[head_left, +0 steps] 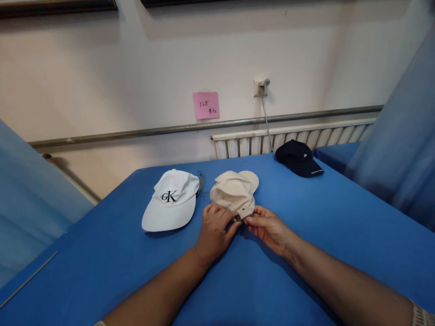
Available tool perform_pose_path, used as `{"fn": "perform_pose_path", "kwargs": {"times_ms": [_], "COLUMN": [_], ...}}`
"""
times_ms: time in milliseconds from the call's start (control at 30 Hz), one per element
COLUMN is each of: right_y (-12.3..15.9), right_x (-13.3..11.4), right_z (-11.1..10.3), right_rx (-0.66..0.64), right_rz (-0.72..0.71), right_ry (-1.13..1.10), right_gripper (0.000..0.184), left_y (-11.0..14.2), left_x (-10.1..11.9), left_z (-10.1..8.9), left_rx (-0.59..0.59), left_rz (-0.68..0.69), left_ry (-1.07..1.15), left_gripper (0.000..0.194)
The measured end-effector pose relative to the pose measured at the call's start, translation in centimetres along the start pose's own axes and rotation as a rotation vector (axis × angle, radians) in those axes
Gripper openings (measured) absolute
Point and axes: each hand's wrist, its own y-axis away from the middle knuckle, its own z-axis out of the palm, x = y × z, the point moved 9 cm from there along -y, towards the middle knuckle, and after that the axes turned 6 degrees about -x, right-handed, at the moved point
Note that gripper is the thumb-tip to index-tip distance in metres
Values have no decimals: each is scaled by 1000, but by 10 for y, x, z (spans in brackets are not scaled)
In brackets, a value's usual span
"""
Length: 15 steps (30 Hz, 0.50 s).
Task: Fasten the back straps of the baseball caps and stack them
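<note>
A beige baseball cap [233, 189] lies in the middle of the blue surface, its brim pointing away from me and its back strap towards me. My left hand [217, 226] is closed on the near left edge of the cap, by the strap. With thumb and fingers, my right hand [267, 227] pinches the strap's right side. The buckle between my hands is partly hidden by my fingers. To the left sits a white cap [173, 194] with black CK lettering, its brim towards me. A dark navy cap [295, 156] rests at the far right.
The blue-covered table [272, 290] reaches a wall with a metal rail [152, 132] and a radiator [244, 144]. A cord hangs from a socket [260, 88]. A pink note [206, 105] is on the wall. Blue curtains [30, 203] hang at both sides.
</note>
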Motion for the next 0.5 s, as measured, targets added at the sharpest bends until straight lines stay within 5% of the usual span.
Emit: {"fn": "perform_pose_path", "kwargs": {"times_ms": [500], "right_y": [-1], "right_x": [8], "right_z": [-8], "right_rx": [92], "right_rz": [11], "right_ry": [6], "right_gripper": [28], "left_y": [0], "left_x": [10], "left_z": [7], "left_rx": [-24], "left_rz": [3], "left_ry": [56], "left_gripper": [13]}}
